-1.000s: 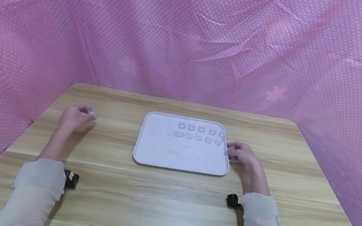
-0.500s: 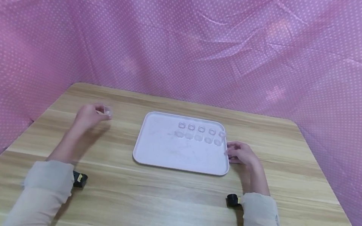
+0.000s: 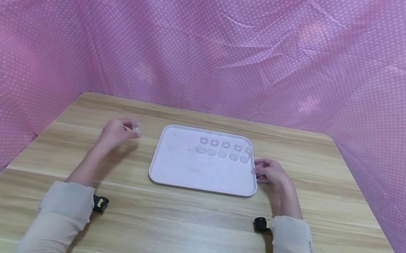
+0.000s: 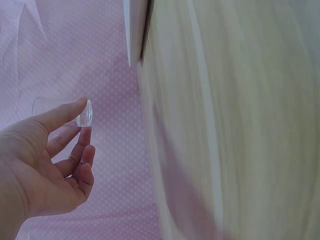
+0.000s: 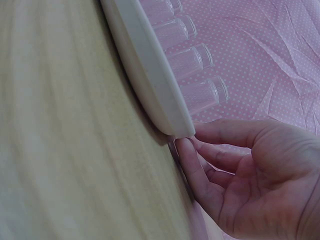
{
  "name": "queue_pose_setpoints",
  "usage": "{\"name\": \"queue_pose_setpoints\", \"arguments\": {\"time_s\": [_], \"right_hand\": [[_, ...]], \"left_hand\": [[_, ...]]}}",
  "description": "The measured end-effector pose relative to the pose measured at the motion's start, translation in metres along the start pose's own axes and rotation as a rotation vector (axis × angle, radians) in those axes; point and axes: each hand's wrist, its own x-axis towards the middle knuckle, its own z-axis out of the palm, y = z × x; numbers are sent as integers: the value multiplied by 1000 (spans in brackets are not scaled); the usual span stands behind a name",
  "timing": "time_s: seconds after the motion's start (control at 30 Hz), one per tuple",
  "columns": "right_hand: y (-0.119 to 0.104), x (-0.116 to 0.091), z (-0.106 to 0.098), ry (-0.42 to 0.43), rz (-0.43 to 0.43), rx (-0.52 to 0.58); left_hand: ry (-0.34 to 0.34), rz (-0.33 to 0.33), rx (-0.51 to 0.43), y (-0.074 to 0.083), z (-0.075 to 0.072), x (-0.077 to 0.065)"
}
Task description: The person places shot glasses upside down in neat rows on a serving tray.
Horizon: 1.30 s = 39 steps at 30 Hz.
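Observation:
My left hand (image 3: 115, 132) pinches a small clear shot glass (image 3: 136, 127) in the air, left of the white tray (image 3: 181, 170). In the left wrist view, the thumb and fingertips hold that shot glass (image 4: 86, 114) near its thick base, which faces down toward the table. Several matching glasses (image 3: 226, 145) stand in a row along the back right of the tray, bases up in the right wrist view. At the tray's right edge, my right hand (image 3: 271, 172) grips the tray rim (image 5: 182, 120), thumb on the rim and a fingertip below it.
The tray lies flat on a wood-grain table (image 3: 181, 230). Pink dotted cloth (image 3: 213, 51) hangs behind and along both sides. A small black camera (image 3: 100, 204) sits at the left wrist, another black camera (image 3: 261, 224) at the right.
My left hand has moved to the right with the shot glass, closer to the tray. My right hand, the tray and the glasses on it have stayed in place.

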Motion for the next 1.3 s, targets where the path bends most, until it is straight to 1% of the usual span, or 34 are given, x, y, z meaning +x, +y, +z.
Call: {"name": "queue_pose_setpoints", "arguments": {"time_s": [0.1, 0.17, 0.43, 0.77, 1.07, 1.3], "right_hand": [[0, 0, -1, -1, 2, 3], [0, 0, -1, -2, 3, 4], [-1, -2, -1, 2, 2, -4], [-1, -2, -1, 6, 4, -2], [-1, -1, 0, 10, -6, 8], [-1, 1, 1, 7, 5, 7]], "left_hand": [[15, 44, -12, 5, 5, 1], [13, 52, -11, 9, 8, 3], [-27, 15, 25, 27, 22, 8], [-50, 10, 10, 39, 39, 13], [-98, -1, 8, 53, 54, 20], [-108, 33, -1, 59, 63, 21]]}}
